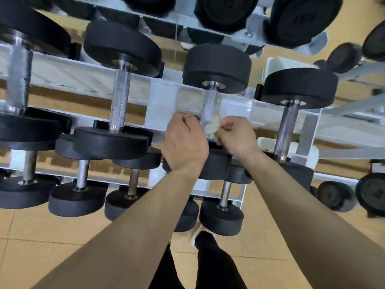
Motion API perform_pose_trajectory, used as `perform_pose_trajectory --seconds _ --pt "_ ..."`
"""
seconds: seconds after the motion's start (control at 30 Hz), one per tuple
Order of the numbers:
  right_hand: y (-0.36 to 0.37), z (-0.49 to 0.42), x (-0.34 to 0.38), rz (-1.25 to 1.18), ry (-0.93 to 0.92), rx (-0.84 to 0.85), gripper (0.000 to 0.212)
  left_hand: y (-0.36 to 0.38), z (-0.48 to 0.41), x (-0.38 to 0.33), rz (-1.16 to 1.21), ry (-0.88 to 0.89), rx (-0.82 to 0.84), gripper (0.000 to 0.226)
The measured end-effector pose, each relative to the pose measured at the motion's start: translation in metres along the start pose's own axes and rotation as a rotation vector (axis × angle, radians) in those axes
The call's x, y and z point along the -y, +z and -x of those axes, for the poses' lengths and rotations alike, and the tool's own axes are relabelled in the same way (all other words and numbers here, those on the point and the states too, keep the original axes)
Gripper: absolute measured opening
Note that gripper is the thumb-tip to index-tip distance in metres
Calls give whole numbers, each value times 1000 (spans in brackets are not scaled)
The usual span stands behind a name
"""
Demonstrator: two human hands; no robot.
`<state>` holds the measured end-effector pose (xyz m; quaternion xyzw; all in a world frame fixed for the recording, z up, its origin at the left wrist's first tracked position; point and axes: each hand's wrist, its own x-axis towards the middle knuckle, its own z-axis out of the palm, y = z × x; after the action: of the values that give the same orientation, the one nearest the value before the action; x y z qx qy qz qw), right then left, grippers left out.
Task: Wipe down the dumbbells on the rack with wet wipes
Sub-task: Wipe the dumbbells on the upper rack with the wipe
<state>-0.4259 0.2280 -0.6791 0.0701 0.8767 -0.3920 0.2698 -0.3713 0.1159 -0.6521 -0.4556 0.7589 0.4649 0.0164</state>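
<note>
A black dumbbell [216, 67] with a chrome knurled handle lies on the middle tier of the white rack [162, 101]. A crumpled pale wet wipe [212, 127] is bunched against the near end of that handle. My left hand [184, 142] and my right hand [237, 135] meet there, both with fingers curled and pinching the wipe from either side. The dumbbell's near head is mostly hidden under my hands.
More black dumbbells fill the rack: one left [119, 88], one right [291, 105], smaller ones on the lower tier [223, 205], larger on top [227, 11]. Tan floor tiles [52, 236] lie below. My legs and a shoe [203, 236] stand close to the rack.
</note>
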Motion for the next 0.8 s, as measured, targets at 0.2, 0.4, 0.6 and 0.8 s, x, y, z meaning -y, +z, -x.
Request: perform_pose_trajectory --seconds 0.2,0.4,0.6,0.8 --pt "-3 -7 29 43 45 -108 17 -1 -3 0 -18 -3 35 19" --pt "7 0 46 -76 116 -213 23 -12 -8 0 187 -195 127 23" --pt "-9 50 54 -47 -48 -176 13 -28 -13 5 294 56 470 16" --pt "24 65 50 -164 12 -325 5 -41 -33 21 355 137 422 9"
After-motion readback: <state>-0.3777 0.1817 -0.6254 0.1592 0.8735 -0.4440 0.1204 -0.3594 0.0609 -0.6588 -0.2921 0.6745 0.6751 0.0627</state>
